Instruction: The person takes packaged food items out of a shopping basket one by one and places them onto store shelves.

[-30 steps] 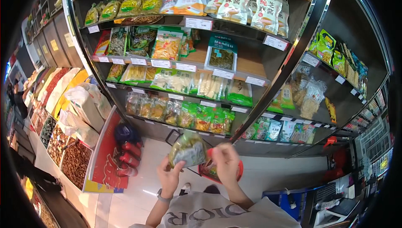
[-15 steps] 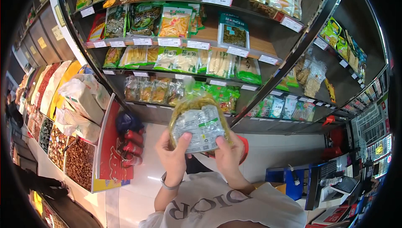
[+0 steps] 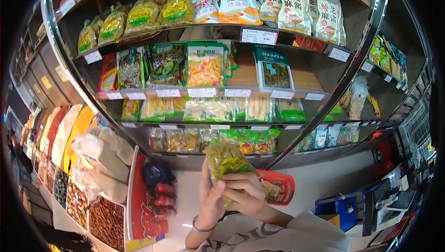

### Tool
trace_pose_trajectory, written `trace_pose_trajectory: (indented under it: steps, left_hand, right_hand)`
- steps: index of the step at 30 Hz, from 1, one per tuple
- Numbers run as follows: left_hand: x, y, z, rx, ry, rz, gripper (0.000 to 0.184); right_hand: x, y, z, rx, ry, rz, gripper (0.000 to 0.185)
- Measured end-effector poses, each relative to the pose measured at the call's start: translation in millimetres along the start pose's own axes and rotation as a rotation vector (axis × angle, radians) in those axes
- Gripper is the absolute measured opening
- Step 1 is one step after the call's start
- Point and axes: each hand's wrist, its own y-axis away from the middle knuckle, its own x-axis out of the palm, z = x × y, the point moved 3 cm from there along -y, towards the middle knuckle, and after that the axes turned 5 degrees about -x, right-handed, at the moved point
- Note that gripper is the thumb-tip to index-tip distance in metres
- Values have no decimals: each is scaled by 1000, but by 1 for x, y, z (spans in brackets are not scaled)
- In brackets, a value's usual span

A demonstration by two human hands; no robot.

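Observation:
In front of my chest I hold a clear plastic bag of pickled vegetables (image 3: 222, 154), greenish-yellow inside, with a yellow and green label. My left hand (image 3: 211, 203) grips its left side, thumb in front, and has a band round the wrist. Across the front of the bag lie the fingers of my right hand (image 3: 246, 192), closed on its right side and partly covering the label. Similar bags with yellow-green labels (image 3: 177, 9) stand at the left of the upper shelf. Behind my right hand, a red shopping basket (image 3: 288, 188) has a yellowish packet in it.
Shelves ahead carry sauce pouches (image 3: 296, 9), HONGLU packets (image 3: 205, 64) and bagged bamboo-like strips (image 3: 220, 108). Bins of nuts (image 3: 107, 222) and white plastic bags (image 3: 99, 159) are at left, beside red bottles (image 3: 164, 201). A counter with blue panels (image 3: 340, 210) stands at right.
The bag has been turned from its white printed back to its yellow-green label. My right hand has shifted across its front. The view has tilted up, so the shelves appear lower.

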Motion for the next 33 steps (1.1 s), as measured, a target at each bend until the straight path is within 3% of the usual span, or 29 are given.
trace_pose_trajectory:
  steps: [1, 2, 5, 8, 10, 12, 13, 14, 16, 18, 21, 24, 26, 28, 29, 30, 32, 33]
  left_hand:
    - [2, -6, -7, -12, 82, -104, 70]
    - [-5, -14, -11, -13, 79, -92, 70]
    - [-27, -38, -31, 27, 156, -240, 53]
    - [-37, -58, -61, 74, 161, -230, 52]
    - [-50, -68, -78, 109, 100, -260, 54]
    - [-66, -78, -94, 149, -189, -305, 54]
    - [-67, -82, -103, 180, -249, -310, 55]
    - [-73, -87, -107, 186, -259, -304, 55]
    - [-88, -93, -114, 138, -345, -236, 58]
    - [-101, -101, -122, 134, -335, -173, 57]
    - [-106, -119, -147, 367, -923, -54, 59]
    - [-109, -130, -167, 232, -1010, -40, 62]
    - [-122, -133, -168, 282, -1022, -5, 60]
    - [-132, -138, -169, 130, -842, -49, 55]
    - [-140, -145, -175, 291, -945, -56, 52]
    - [-141, -149, -187, 260, -901, -73, 53]
    - [-136, -170, -217, 652, -1081, 20, 51]
    - [-134, -174, -233, 528, -1108, -47, 50]
  right_hand:
    - [6, -6, -4, 1, -32, 80, 39]
    - [9, -16, -6, -2, -23, 73, 39]
    - [20, -50, -12, -18, -89, 384, 40]
    - [21, -60, -32, -50, -237, 214, 37]
    - [25, -57, -48, -116, -137, 98, 37]
    - [31, -58, -68, 214, -76, -46, 44]
    - [46, -60, -70, 414, -321, -176, 53]
    - [54, -56, -73, 409, -324, -187, 53]
    - [79, -47, -84, 689, -670, -180, 62]
    - [95, -55, -87, 684, -816, -233, 67]
    - [110, -59, -91, 668, -784, -345, 70]
    - [123, -74, -94, 610, -660, -378, 69]
    - [134, -83, -98, 621, -685, -404, 69]
    - [141, -98, -104, 559, -659, -372, 70]
    - [144, -110, -107, 480, -635, -315, 70]
    - [148, -122, -112, 477, -635, -312, 70]
    - [156, -155, -116, 294, -710, -271, 71]
    - [158, -178, -116, 248, -681, -255, 65]
